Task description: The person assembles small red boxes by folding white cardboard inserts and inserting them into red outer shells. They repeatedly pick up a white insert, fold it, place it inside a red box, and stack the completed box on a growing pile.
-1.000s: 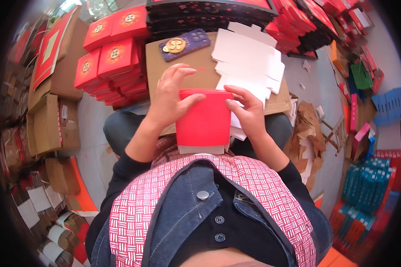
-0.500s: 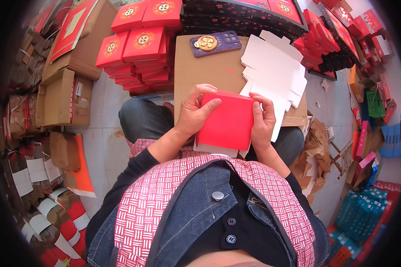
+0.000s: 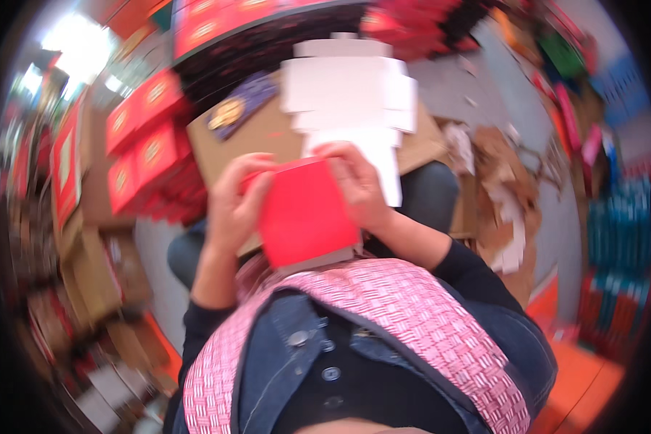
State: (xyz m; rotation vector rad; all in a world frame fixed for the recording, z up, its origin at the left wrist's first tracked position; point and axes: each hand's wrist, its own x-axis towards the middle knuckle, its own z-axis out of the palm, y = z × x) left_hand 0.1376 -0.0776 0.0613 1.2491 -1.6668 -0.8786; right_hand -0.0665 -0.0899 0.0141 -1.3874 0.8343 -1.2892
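Observation:
A red cardboard box is held up in front of my apron, its plain red face toward me and a pale flap along the near edge. My left hand grips its left side near the far corner, thumb on the red face. On the opposite side, my right hand closes round the far right corner, fingers bent over the edge. Just beyond the box, flat white die-cut box blanks lie on the brown cardboard work surface. The picture is smeared by motion, so fine folds cannot be made out.
A dark blue phone with a gold round ornament lies on the work surface. Stacked red boxes stand to the left, brown cartons beyond them. Crumpled brown paper sits on the right, with teal packages farther out.
The whole view has swung round, so the surroundings appear turned and blurred. Both hands still hold the red box, which now sits further left in the picture and tilted.

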